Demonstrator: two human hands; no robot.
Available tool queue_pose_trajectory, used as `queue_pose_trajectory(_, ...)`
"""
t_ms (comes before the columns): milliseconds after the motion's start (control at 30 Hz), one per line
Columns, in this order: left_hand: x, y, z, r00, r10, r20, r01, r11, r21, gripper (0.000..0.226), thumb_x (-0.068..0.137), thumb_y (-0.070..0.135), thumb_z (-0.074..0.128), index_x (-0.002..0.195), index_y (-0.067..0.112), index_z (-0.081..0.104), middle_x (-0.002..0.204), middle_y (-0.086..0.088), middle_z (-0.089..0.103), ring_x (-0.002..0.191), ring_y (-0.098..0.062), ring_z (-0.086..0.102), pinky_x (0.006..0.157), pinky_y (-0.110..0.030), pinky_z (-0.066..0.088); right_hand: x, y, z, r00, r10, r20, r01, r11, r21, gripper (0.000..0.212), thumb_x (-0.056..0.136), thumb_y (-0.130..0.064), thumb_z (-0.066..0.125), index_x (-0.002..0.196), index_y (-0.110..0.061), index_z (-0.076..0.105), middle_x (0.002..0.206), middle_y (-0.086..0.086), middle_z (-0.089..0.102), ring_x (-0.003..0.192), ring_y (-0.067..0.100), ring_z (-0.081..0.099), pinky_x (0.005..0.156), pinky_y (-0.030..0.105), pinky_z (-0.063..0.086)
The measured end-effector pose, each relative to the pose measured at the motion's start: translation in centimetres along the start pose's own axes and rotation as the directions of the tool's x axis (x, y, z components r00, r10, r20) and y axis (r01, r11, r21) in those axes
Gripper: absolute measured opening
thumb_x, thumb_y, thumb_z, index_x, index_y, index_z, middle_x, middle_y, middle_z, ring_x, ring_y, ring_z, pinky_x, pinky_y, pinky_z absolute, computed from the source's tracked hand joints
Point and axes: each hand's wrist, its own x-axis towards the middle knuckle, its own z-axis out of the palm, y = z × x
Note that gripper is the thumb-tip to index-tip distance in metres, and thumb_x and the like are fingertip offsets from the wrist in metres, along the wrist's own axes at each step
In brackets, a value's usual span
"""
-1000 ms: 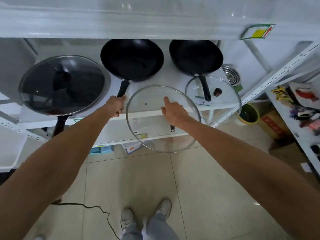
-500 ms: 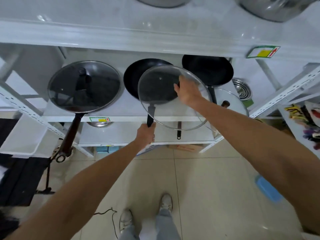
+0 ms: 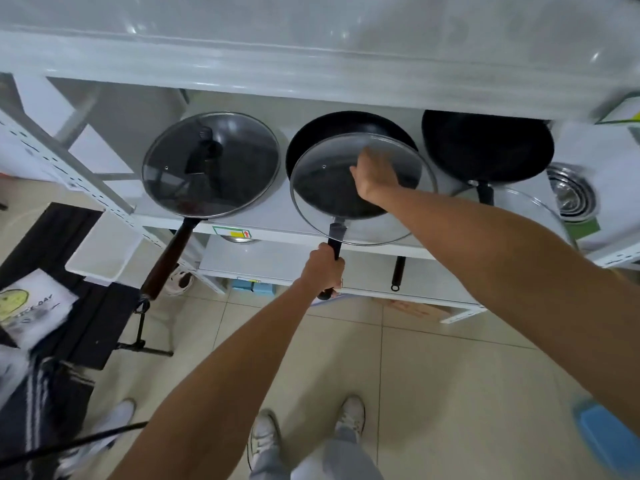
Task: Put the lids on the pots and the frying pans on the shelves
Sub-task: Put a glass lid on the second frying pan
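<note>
Oddly, right hand (image 3: 375,178) hides the glass lid's (image 3: 360,192) knob completely.

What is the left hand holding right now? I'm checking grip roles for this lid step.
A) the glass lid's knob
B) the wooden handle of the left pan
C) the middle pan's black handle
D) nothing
C: the left hand is closed around the middle pan's black handle, while the right hand holds the glass lid over that pan.

Glass lid (image 3: 332,188), clear, metal-rimmed; middle frying pan (image 3: 322,133), matt black; left pan's handle (image 3: 166,258), dark polished wood (seemingly); shelf (image 3: 277,226), glossy white.
</note>
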Motion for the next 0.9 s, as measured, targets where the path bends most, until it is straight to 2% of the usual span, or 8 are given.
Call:
queue_pose_trajectory(67, 0.2, -0.3, 0.5, 0.999, 0.010, -0.046, -0.004, 0.993, 0.115, 0.030, 0.096, 0.020, 0.047, 0.118, 0.000, 0.044, 0.105, -0.016, 0.057, 0.088, -0.035, 0.068, 0.070, -0.038, 0.055, 0.3, 0.1, 0.4, 0.999, -0.010, -0.037, 0.011, 1.000, 0.023, 0.045, 0.103, -0.030, 0.047, 0.140, -0.006, 0.037, 0.117, 0.022, 0.063, 0.108, 0.039, 0.062, 0.075, 0.042, 0.048)
queue_pose_trajectory(133, 0.5, -0.3, 0.7, 0.998, 0.020, -0.059, -0.011, 0.990, 0.144, 0.031, 0.097, 0.020, 0.048, 0.120, 0.000, 0.043, 0.110, -0.019, 0.057, 0.084, -0.031, 0.062, 0.069, -0.035, 0.051, 0.9, 0.1, 0.5, 0.998, -0.023, -0.058, 0.024, 0.999, 0.025, 0.044, 0.102, -0.029, 0.049, 0.138, -0.006, 0.037, 0.111, 0.021, 0.065, 0.103, 0.039, 0.064, 0.069, 0.040, 0.045)
queue_pose_trajectory(267, 1.1, -0.2, 0.7, 0.998, 0.004, -0.062, 0.006, 0.987, 0.159, 0.031, 0.097, 0.020, 0.048, 0.120, 0.000, 0.043, 0.112, -0.020, 0.058, 0.076, -0.025, 0.058, 0.065, -0.031, 0.052, 2.1, 0.0, 0.6, 0.998, -0.027, -0.052, 0.029, 0.999, 0.033, 0.046, 0.102, -0.029, 0.050, 0.139, -0.005, 0.037, 0.109, 0.022, 0.065, 0.101, 0.039, 0.065, 0.069, 0.040, 0.045)
queue_pose_trajectory(400, 1.3, -0.3, 0.8, 0.999, -0.021, -0.046, 0.029, 0.983, 0.184, 0.025, 0.099, 0.020, 0.049, 0.116, 0.003, 0.041, 0.108, -0.018, 0.055, 0.070, -0.025, 0.063, 0.045, -0.021, 0.045, 3.1, -0.6, 0.7, 0.999, -0.013, -0.047, 0.014, 0.999, 0.031, 0.040, 0.103, -0.028, 0.048, 0.135, -0.005, 0.039, 0.115, 0.025, 0.062, 0.105, 0.042, 0.062, 0.075, 0.044, 0.047)
queue_pose_trajectory(500, 1.5, -0.1, 0.8, 0.998, -0.042, -0.045, 0.051, 0.977, 0.208, 0.033, 0.097, 0.021, 0.053, 0.121, 0.002, 0.041, 0.116, -0.020, 0.058, 0.092, -0.033, 0.069, 0.062, -0.026, 0.054, 4.2, -0.8, 0.8, 0.999, -0.018, -0.047, 0.019, 1.000, 0.020, 0.042, 0.104, -0.026, 0.046, 0.137, 0.000, 0.039, 0.122, 0.027, 0.059, 0.113, 0.042, 0.058, 0.085, 0.046, 0.048)
queue_pose_trajectory(633, 1.8, -0.3, 0.9, 0.997, -0.050, -0.050, 0.061, 0.970, 0.237, 0.039, 0.095, 0.023, 0.058, 0.123, 0.002, 0.041, 0.117, -0.020, 0.060, 0.096, -0.031, 0.069, 0.077, -0.031, 0.057, 5.8, -1.3, 1.3, 0.999, -0.014, -0.029, 0.016, 0.999, 0.042, 0.046, 0.104, -0.025, 0.047, 0.139, 0.002, 0.036, 0.131, 0.026, 0.055, 0.120, 0.043, 0.054, 0.092, 0.046, 0.045)
queue_pose_trajectory(800, 1.9, -0.1, 0.7, 0.998, -0.047, -0.041, 0.055, 0.972, 0.229, 0.037, 0.098, 0.022, 0.053, 0.124, 0.000, 0.041, 0.118, -0.021, 0.060, 0.095, -0.030, 0.069, 0.064, -0.026, 0.051, 6.9, -1.5, 1.8, 0.999, -0.033, -0.037, 0.034, 0.999, 0.024, 0.047, 0.104, -0.025, 0.046, 0.140, 0.003, 0.035, 0.128, 0.027, 0.056, 0.121, 0.042, 0.053, 0.091, 0.044, 0.046)
queue_pose_trajectory(900, 1.9, 0.1, 0.5, 0.998, -0.046, -0.039, 0.053, 0.974, 0.221, 0.034, 0.098, 0.021, 0.051, 0.123, 0.000, 0.041, 0.117, -0.021, 0.060, 0.081, -0.027, 0.064, 0.053, -0.024, 0.048, 7.2, -1.3, 1.9, 0.999, -0.034, -0.026, 0.034, 0.999, -0.006, 0.047, 0.105, -0.028, 0.043, 0.140, 0.001, 0.034, 0.125, 0.030, 0.056, 0.116, 0.044, 0.054, 0.088, 0.045, 0.048)
